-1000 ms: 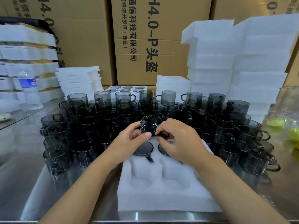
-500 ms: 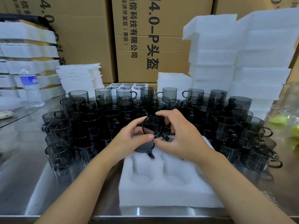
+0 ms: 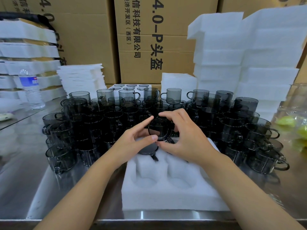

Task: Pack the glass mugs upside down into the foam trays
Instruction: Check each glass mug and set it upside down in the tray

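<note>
- We take the white foam tray (image 3: 166,196), at the near edge of the steel table (image 3: 33,188), as our landmark. The round pockets nearest us are bare.
- We hold one smoky glass mug, the held mug (image 3: 160,129), in the air just above the far end of the foam tray. It touches neither foam nor table.
- The held mug is tipped on its side with one round end facing us. We cannot tell whether that end is the mouth or the base.
- Our left hand (image 3: 132,143) grips it from the tray's left side, forefinger curled over the top of the rim and thumb pressed beneath.
- Our right hand (image 3: 187,138) grips the same mug from the tray's right side, forefinger on top and thumb under.
- In the far-left pocket of the foam tray sits a seated mug (image 3: 148,149), upside down with its base up. Its handle points toward us, and it lies just below the held mug.
- Beyond the foam tray and around its far corners crowd the loose mugs (image 3: 103,123), upright, some standing on others.
- Behind those, farther from the foam tray, a filled tray (image 3: 129,87) shows mug bases.
- Farthest back stand cardboard boxes (image 3: 149,22).
- Foam stacks (image 3: 249,55) rise to the far right of the foam tray.
- A water bottle (image 3: 30,90) stands to the far left of the foam tray.
</note>
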Available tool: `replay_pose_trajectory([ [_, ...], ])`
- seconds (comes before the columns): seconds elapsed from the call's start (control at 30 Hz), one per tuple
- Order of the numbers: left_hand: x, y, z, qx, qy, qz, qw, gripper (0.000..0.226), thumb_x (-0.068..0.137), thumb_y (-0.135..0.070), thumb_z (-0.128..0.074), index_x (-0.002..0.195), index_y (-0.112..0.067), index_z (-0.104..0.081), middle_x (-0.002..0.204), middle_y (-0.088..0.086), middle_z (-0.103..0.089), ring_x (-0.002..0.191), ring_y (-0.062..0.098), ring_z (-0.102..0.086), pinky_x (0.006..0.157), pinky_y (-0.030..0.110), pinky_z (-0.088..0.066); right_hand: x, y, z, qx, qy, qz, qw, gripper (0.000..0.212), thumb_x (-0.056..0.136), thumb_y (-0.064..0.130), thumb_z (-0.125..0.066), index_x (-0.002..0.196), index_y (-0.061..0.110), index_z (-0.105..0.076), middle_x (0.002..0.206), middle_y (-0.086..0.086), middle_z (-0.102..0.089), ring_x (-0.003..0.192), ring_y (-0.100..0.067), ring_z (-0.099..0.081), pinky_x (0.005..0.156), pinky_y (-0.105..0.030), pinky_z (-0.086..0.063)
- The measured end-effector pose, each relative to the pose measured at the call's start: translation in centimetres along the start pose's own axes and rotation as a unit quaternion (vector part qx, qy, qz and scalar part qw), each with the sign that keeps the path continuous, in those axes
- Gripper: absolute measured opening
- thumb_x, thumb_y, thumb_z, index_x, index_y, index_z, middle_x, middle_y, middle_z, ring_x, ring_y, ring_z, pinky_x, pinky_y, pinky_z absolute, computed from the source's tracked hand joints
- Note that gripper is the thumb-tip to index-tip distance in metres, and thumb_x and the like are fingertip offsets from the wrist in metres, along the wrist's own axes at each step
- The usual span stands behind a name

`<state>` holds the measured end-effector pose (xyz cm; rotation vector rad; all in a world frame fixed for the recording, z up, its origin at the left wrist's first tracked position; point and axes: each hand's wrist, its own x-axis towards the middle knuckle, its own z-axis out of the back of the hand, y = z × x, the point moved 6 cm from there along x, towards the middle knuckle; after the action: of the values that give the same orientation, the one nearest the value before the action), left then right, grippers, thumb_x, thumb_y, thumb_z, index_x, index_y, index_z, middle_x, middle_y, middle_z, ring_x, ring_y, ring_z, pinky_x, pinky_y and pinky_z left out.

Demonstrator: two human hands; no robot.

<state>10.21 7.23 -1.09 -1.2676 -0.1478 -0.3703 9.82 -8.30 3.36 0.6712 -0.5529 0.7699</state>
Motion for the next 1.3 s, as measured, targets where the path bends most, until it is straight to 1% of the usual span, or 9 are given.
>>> replay_pose_trajectory([
  [0.2,0.0,-0.4,-0.2,-0.001,-0.004,-0.002,1.0,0.07,0.078,-0.043,-0.058,0.144,-0.028,-0.039,0.115,-0.019,-0.068,0.115,-0.007,-0.055,0.094,0.008,-0.042,-0.1,-0.1,0.0,0.002,-0.004,0.005,1.0,0.066,0.074,0.043,-0.069,0.134,0.035,-0.043,0.118,0.021,-0.046,0.096,0.013,-0.045,0.076,-0.016,-0.043],
  [0.3,0.0,-0.3,0.0,0.002,-0.01,-0.003,1.0,0.069,0.077,-0.046,-0.057,0.142,-0.031,-0.04,0.115,-0.014,-0.069,0.114,-0.005,-0.056,0.097,0.01,-0.041,-0.1,0.0,-0.2,-0.02,0.002,0.009,1.0,0.067,0.077,0.045,-0.065,0.139,0.037,-0.04,0.13,0.025,-0.049,0.107,-0.002,-0.048,0.086,-0.025,-0.045],
  [0.4,0.0,-0.3,0.1,0.006,-0.014,-0.005,1.0,0.066,0.072,-0.046,-0.063,0.135,-0.034,-0.047,0.11,-0.003,-0.072,0.11,0.002,-0.062,0.095,0.016,-0.044,-0.1,0.0,0.2,-0.015,-0.025,-0.003,1.0,0.065,0.074,0.043,-0.071,0.134,0.034,-0.048,0.118,0.025,-0.055,0.101,-0.002,-0.046,0.083,-0.026,-0.045],
  [0.6,0.0,0.6,0.3,0.013,0.004,0.025,1.0,0.04,0.078,-0.021,-0.078,0.112,-0.038,-0.063,0.108,-0.016,-0.071,0.104,0.001,-0.065,0.08,0.014,-0.051,-0.6,-3.2,4.3,0.209,-0.128,-0.199,0.949,0.052,0.07,0.039,-0.073,0.12,0.034,-0.058,0.097,0.021,-0.063,0.084,0.01,-0.056,0.074,-0.012,-0.043],
  [0.73,0.2,0.7,0.3,0.023,0.004,0.016,1.0,0.035,0.081,-0.01,-0.074,0.105,-0.033,-0.067,0.106,-0.018,-0.071,0.104,-0.001,-0.064,0.083,0.01,-0.048,-2.1,-4.3,6.6,0.114,-0.032,-0.245,0.962,0.053,0.074,0.038,-0.073,0.124,0.034,-0.058,0.098,0.018,-0.063,0.068,0.011,-0.057,0.058,-0.001,-0.04],
  [0.9,0.3,0.8,0.3,0.017,0.005,0.008,1.0,0.032,0.08,-0.01,-0.076,0.098,-0.036,-0.071,0.106,-0.016,-0.071,0.104,0.001,-0.064,0.084,0.012,-0.048,-3.9,-4.0,7.3,-0.024,0.111,-0.244,0.963,0.049,0.072,0.044,-0.072,0.114,0.05,-0.049,0.101,0.023,-0.058,0.063,0.006,-0.064,0.058,-0.01,-0.041],
  [0.97,0.3,0.7,0.3,0.017,0.002,0.01,1.0,0.027,0.074,-0.021,-0.077,0.093,-0.04,-0.073,0.106,-0.016,-0.071,0.104,0.001,-0.065,0.086,0.016,-0.049,-4.1,-3.9,7.3,-0.035,0.132,-0.247,0.959,0.05,0.074,0.044,-0.071,0.118,0.046,-0.048,0.1,0.023,-0.056,0.059,0.005,-0.064,0.056,-0.011,-0.039],
  [1.1,0.3,0.7,0.2,0.018,0.0,0.015,1.0,0.03,0.068,-0.03,-0.073,0.094,-0.046,-0.072,0.107,-0.018,-0.071,0.103,0.0,-0.064,0.089,0.021,-0.047,-3.6,-3.3,7.2,-0.043,0.137,-0.238,0.961,0.03,0.068,0.046,-0.073,0.091,0.041,-0.054,0.096,0.019,-0.055,0.061,0.004,-0.062,0.053,-0.008,-0.042],
  [1.3,0.1,0.6,0.3,0.022,0.0,0.016,1.0,0.027,0.081,-0.017,-0.076,0.094,-0.04,-0.073,0.106,-0.018,-0.071,0.101,-0.002,-0.065,0.082,0.017,-0.05,-3.3,-3.4,6.8,-0.099,0.174,-0.242,0.95,0.07,0.068,0.057,-0.069,0.131,0.034,-0.049,0.102,0.028,-0.041,0.08,0.012,-0.053,0.063,-0.007,-0.036],
])
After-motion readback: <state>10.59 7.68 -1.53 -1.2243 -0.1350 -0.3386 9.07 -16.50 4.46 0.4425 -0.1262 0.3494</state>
